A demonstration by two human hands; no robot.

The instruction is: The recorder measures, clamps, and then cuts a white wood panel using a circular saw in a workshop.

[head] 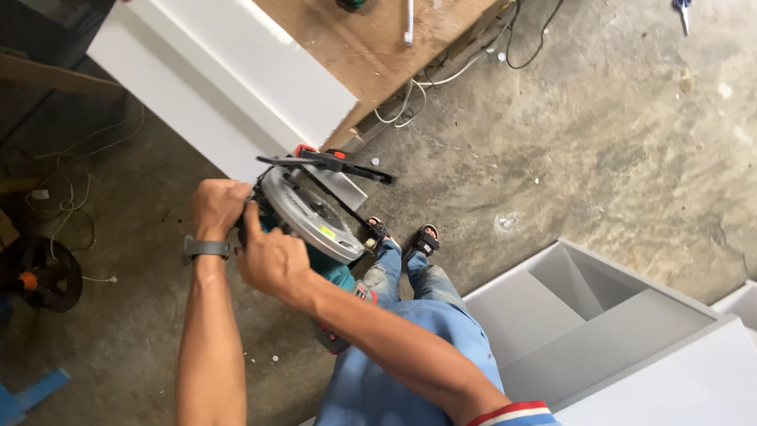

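Observation:
I hold a teal circular saw (pixel 314 213) with a silver blade guard at the end of a long white board (pixel 236 79). My left hand (pixel 218 207), with a dark watch on its wrist, grips the saw's front handle. My right hand (pixel 272 259) is closed around the rear handle. The saw's black base plate (pixel 331 164) lies against the board's cut end. The board slants up to the left over a wooden workbench (pixel 371 39).
A white cabinet carcass (pixel 599 315) with inner partitions lies on the concrete floor at right. Cables (pixel 410 102) trail off the bench edge. My sandalled feet (pixel 402 237) stand below the saw. A dark tool (pixel 39 276) sits at far left.

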